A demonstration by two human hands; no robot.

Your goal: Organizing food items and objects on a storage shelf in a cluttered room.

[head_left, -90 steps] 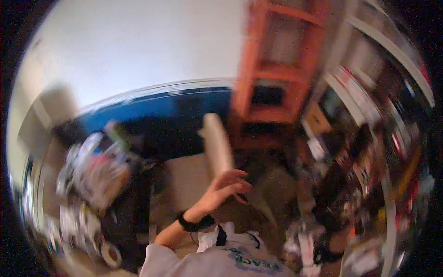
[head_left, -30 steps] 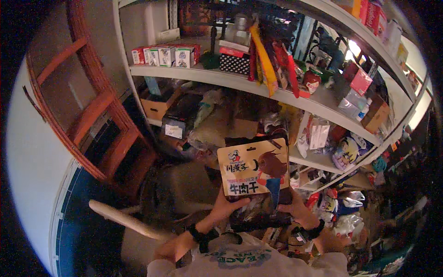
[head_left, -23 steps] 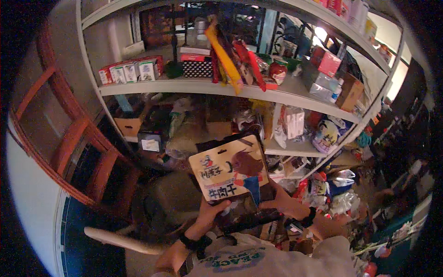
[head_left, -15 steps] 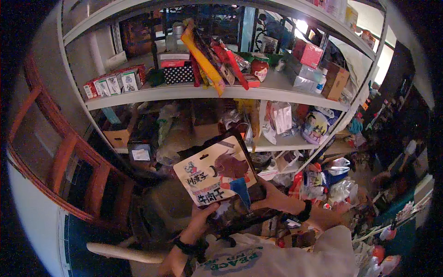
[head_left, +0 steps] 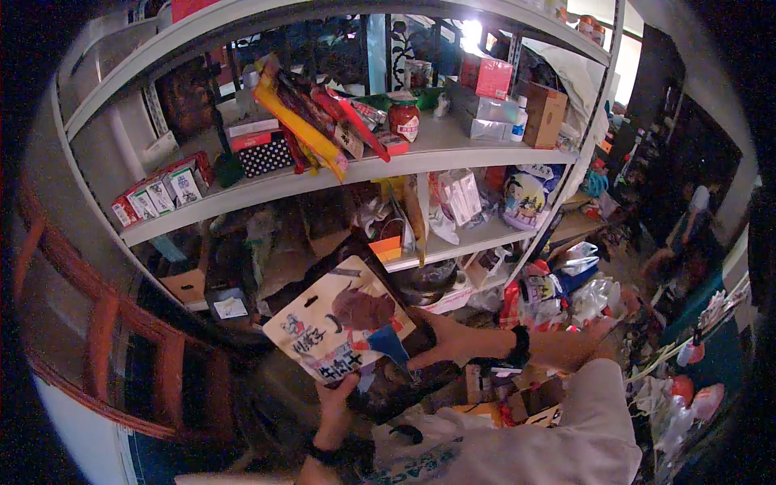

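Note:
A flat snack bag with a cream label, a cartoon figure and a black lower part is tilted in front of me, below the middle shelf. My left hand grips its lower left edge, thumb on the front. My right hand grips the right side, its thumb pressed on the front near the blue patch. The fingers behind the bag are hidden. Beyond it stands a white metal rack carrying yellow packets, red packets, a red jar and a row of small boxes.
A reddish wooden ladder-like frame leans at the left by a white panel. Piled plastic bags lie at the lower right, above open cartons. A dark passage is at the far right, a pale wooden bar at the bottom.
My view has swung from a white wall to the rack and continues rightward. The bag came into both hands by a second ago and has since tilted anticlockwise and shifted left in view.

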